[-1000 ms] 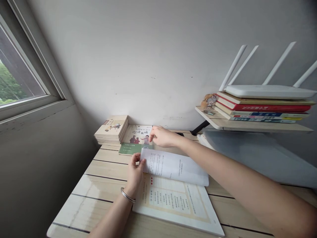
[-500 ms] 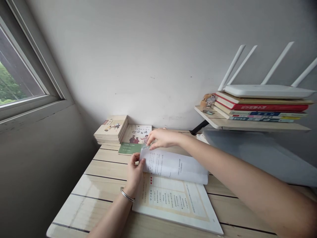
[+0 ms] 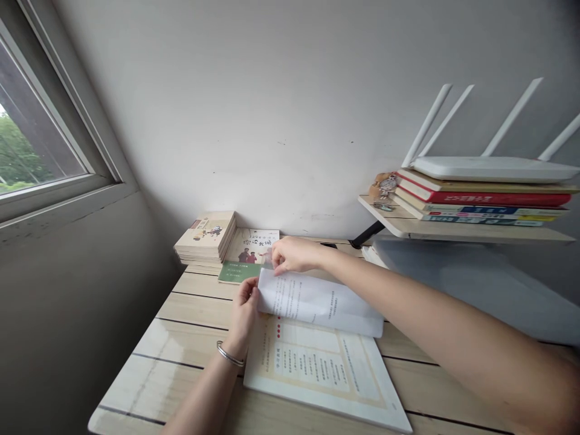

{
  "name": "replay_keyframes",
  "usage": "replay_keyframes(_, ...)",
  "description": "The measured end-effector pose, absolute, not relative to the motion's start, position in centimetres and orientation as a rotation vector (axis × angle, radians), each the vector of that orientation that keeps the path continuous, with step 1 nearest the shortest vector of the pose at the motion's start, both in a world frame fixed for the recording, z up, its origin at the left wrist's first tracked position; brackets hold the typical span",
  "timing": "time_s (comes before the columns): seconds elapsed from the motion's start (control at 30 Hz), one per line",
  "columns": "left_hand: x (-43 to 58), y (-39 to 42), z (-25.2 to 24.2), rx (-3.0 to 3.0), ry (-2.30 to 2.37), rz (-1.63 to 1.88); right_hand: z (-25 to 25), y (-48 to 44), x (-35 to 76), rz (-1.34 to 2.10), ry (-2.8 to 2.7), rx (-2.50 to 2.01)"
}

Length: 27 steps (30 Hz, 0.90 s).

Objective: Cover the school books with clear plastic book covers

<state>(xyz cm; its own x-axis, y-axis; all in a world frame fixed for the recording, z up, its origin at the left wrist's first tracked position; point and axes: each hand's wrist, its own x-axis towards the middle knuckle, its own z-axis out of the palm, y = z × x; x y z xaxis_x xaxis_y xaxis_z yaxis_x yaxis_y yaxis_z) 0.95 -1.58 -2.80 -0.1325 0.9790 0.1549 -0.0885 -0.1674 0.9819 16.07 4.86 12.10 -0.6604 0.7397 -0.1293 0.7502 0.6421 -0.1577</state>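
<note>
An open book (image 3: 317, 368) lies on the pale wooden desk (image 3: 181, 338) in front of me, with a curled bundle of pages (image 3: 317, 302) lifted above its lower page. My left hand (image 3: 243, 317), a metal bangle on its wrist, pinches the left edge of that bundle. My right hand (image 3: 294, 255) reaches across and grips the bundle's far top corner with closed fingers. A green-and-white book (image 3: 247, 257) lies flat just beyond my right hand.
A stack of thin tan books (image 3: 206, 237) sits at the desk's back left corner against the wall. At right, a shelf (image 3: 453, 228) carries several books and a white router (image 3: 489, 168) with antennas. A window (image 3: 31, 145) is at left.
My right hand came back from the green-and-white book to the top corner of the lifted pages and closed on it. My left hand kept its hold.
</note>
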Motion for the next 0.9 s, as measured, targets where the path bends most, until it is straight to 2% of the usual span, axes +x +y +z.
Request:
replay_keyframes(0.43,0.0,0.1,-4.4,1.309,1.285,1.443,12.6,4.6,16.9,-0.534,2.820,1.400)
replay_keyframes(0.9,0.0,-0.5,-2.9,1.424,1.370,1.405,13.3,4.3,17.5,-0.620,2.875,1.360)
